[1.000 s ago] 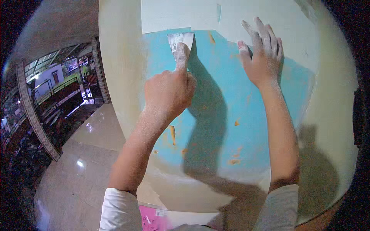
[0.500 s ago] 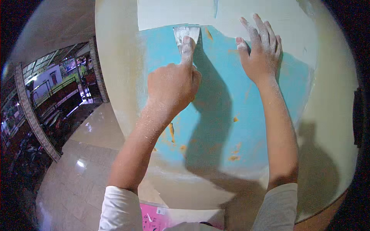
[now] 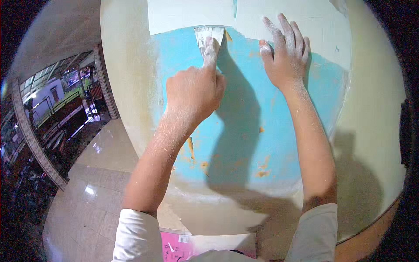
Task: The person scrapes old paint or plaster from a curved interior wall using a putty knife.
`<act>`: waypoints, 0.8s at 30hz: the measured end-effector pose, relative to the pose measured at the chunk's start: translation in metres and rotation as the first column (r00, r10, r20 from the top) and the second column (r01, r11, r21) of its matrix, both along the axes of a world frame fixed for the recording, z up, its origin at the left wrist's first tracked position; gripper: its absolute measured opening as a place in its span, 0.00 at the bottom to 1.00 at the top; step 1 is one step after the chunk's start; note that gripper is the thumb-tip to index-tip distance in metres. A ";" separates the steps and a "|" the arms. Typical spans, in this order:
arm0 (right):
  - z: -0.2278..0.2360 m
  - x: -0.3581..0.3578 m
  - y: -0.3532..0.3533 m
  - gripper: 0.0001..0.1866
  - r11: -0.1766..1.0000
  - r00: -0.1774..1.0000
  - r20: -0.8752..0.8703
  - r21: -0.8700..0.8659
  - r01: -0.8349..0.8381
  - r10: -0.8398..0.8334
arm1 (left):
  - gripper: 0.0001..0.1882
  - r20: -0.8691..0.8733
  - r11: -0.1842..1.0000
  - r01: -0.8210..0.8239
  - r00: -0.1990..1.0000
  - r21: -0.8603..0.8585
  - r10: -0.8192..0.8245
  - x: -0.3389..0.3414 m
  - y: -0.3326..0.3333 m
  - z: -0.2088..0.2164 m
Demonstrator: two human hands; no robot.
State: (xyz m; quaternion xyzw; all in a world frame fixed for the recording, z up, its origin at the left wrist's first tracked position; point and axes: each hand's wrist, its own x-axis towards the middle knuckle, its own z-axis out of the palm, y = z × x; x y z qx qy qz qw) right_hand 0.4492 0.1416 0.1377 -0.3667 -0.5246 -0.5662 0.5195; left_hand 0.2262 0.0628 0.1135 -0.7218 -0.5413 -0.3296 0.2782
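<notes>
My left hand (image 3: pixel 192 89) is closed around a putty knife (image 3: pixel 210 36) with a white-smeared blade, its index finger stretched along the tool. The blade's edge meets the ragged lower border of a white coating (image 3: pixel 179 15) on the wall. Below that border lies a bare turquoise patch (image 3: pixel 279 144) with small orange-brown marks. Over to the right, my right hand (image 3: pixel 288 61) rests on the wall with fingers spread, across the border between white and turquoise. White dust covers both hands and the left forearm. The knife's handle is hidden inside my left fist.
Cream wall (image 3: pixel 371 113) surrounds the turquoise patch. A pink printed box or sheet (image 3: pixel 176 246) is low down near my body. Glossy floor tiles (image 3: pixel 94 196) stretch to the left, towards a doorway post (image 3: pixel 37 144) with dark clutter beyond it. My arms cast shadows on the wall.
The whole view has shifted slightly, so the wall sits further left and up. Against the wall, the putty knife has slid a little right, closer to an orange mark. My right hand stays put.
</notes>
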 end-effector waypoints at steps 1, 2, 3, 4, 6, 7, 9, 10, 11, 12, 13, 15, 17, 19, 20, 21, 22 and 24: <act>0.000 -0.002 -0.001 0.29 1.000 1.000 -0.002 0.005 -0.011 0.011 | 0.37 -0.015 1.000 0.003 1.000 0.001 -0.003 -0.002 0.001 -0.005; -0.002 -0.003 -0.001 0.29 1.000 1.000 -0.004 -0.009 0.020 -0.020 | 0.37 -0.014 1.000 0.009 1.000 0.005 -0.009 -0.004 0.007 -0.011; -0.005 -0.004 -0.001 0.29 0.999 0.999 -0.002 -0.009 0.038 -0.038 | 0.37 -0.049 0.999 -0.034 0.998 0.001 0.034 -0.002 0.005 -0.007; -0.006 -0.002 -0.002 0.29 0.999 0.999 -0.003 -0.022 0.039 -0.039 | 0.37 -0.038 1.000 -0.002 0.999 -0.024 0.001 0.000 0.001 -0.001; -0.007 -0.002 -0.006 0.29 0.999 0.999 -0.003 -0.035 0.040 -0.040 | 0.37 -0.026 0.998 0.031 0.999 -0.047 -0.033 0.002 -0.004 0.003; -0.008 -0.002 -0.007 0.30 0.998 0.999 -0.014 -0.050 0.044 -0.045 | 0.36 -0.009 1.000 0.016 1.000 -0.010 -0.016 0.003 -0.002 0.000; -0.010 -0.003 -0.009 0.30 0.997 0.998 -0.024 -0.061 0.053 -0.055 | 0.36 0.039 0.999 0.017 0.999 -0.039 -0.016 0.005 0.002 -0.005; -0.011 -0.004 -0.010 0.30 0.995 0.998 -0.018 -0.072 0.063 -0.065 | 0.36 0.033 1.000 0.018 0.999 -0.024 -0.018 0.005 0.005 -0.008; -0.012 -0.004 -0.012 0.30 0.994 0.997 -0.011 -0.083 0.074 -0.075 | 0.37 0.028 1.000 0.020 0.999 -0.010 -0.020 0.005 0.006 -0.009; -0.015 -0.006 -0.011 0.30 0.990 0.995 -0.020 -0.107 0.092 -0.095 | 0.37 0.031 1.000 0.021 0.999 -0.008 -0.021 0.006 0.004 -0.007; -0.014 -0.006 -0.011 0.30 0.990 0.995 -0.017 -0.106 0.093 -0.095 | 0.37 0.034 0.999 0.033 0.999 0.006 -0.033 0.007 0.002 -0.004; -0.014 -0.005 -0.011 0.30 0.988 0.994 -0.023 -0.116 0.102 -0.106 | 0.38 0.039 0.999 0.046 0.998 0.019 -0.047 0.006 0.002 -0.004; -0.014 -0.003 -0.012 0.30 0.988 0.994 -0.006 -0.111 0.107 -0.108 | 0.38 0.076 0.998 0.069 0.995 -0.001 -0.069 -0.002 0.005 -0.012; -0.015 0.005 -0.011 0.32 0.994 0.997 0.045 -0.096 0.060 -0.056 | 0.36 0.122 0.995 0.097 0.988 -0.039 -0.091 -0.014 -0.002 -0.025; -0.016 0.009 -0.010 0.32 0.994 0.997 0.052 -0.094 0.063 -0.058 | 0.36 0.129 0.993 0.091 0.988 -0.070 -0.082 -0.021 0.000 -0.038; -0.017 0.011 -0.013 0.32 0.994 0.997 0.054 -0.091 0.058 -0.053 | 0.35 0.137 0.992 0.075 0.989 -0.102 -0.060 -0.031 -0.003 -0.050; -0.019 0.012 -0.013 0.32 0.990 0.994 0.054 -0.105 0.096 -0.091 | 0.35 0.165 0.992 0.074 0.985 -0.102 -0.057 -0.041 -0.004 -0.059; -0.020 0.009 -0.016 0.32 0.983 0.994 0.040 -0.150 0.106 -0.101 | 0.35 0.229 0.998 0.063 0.972 -0.008 -0.059 -0.069 0.002 -0.076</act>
